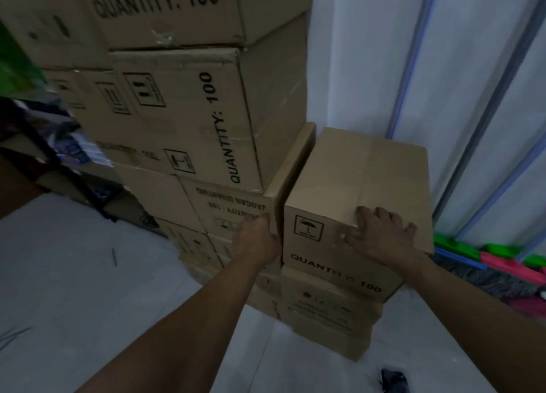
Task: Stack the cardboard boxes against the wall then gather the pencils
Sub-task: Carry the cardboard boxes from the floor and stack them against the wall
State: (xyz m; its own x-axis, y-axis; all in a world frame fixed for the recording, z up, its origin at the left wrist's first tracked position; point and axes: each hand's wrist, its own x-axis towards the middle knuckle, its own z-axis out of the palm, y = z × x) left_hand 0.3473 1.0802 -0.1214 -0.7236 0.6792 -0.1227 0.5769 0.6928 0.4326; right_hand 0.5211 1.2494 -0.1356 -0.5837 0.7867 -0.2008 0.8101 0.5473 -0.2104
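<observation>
1. The top box [363,179], taped closed with its contents hidden, sits on a lower box [328,313] beside the stack [183,120] at the wall [354,52].
2. Its front reads "QUANTITY: 100".
3. The right hand [381,233] lies flat on the box with fingers spread. The left hand [257,239] reaches into the gap, grip unclear.

Dim room, white wall [354,52], pale floor [74,289]

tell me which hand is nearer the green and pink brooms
Right. The right hand lies on the top box, just left of the brooms; the left hand holds that box's far left edge.
</observation>
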